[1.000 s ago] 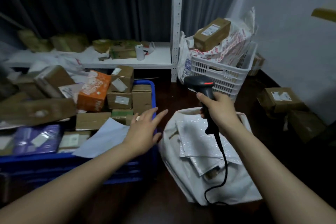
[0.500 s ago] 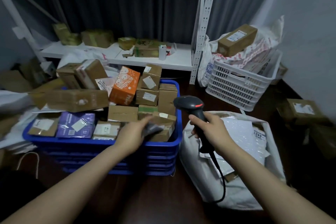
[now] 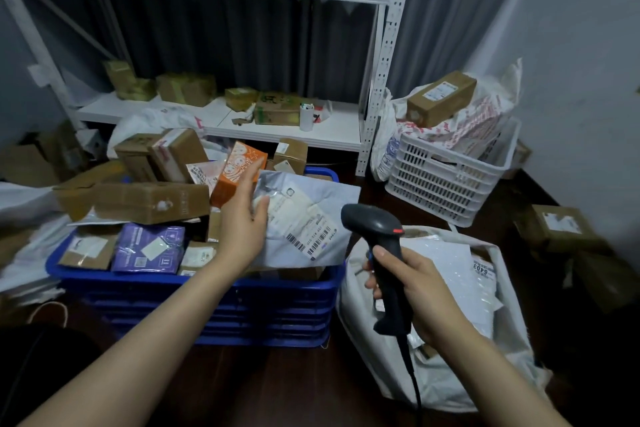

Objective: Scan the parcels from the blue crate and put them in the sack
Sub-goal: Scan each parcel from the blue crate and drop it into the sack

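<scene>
- The grey mailer (image 3: 304,218) is up off the pile, above the right end of the blue crate (image 3: 138,282). Its barcode label (image 3: 308,229) faces out toward me.
- My left grip (image 3: 242,229) pinches the mailer at its left edge, with the thumb pressed on the front face.
- My right grip (image 3: 426,295) is wrapped round the handle of the scanner (image 3: 384,243). The scanner's head points left and sits near the label.
- I judge the scan itself to be the step in hand: the parcel is picked but not yet bagged.
- Next I need to line the scanner's head up on the barcode stripes and pull the trigger.
- Then the mailer goes right and down into the open sack (image 3: 356,333), which stands on the floor just beside the crate's right end.
- Many boxes remain in the crate, so I reckon plenty of the task is left.
</scene>
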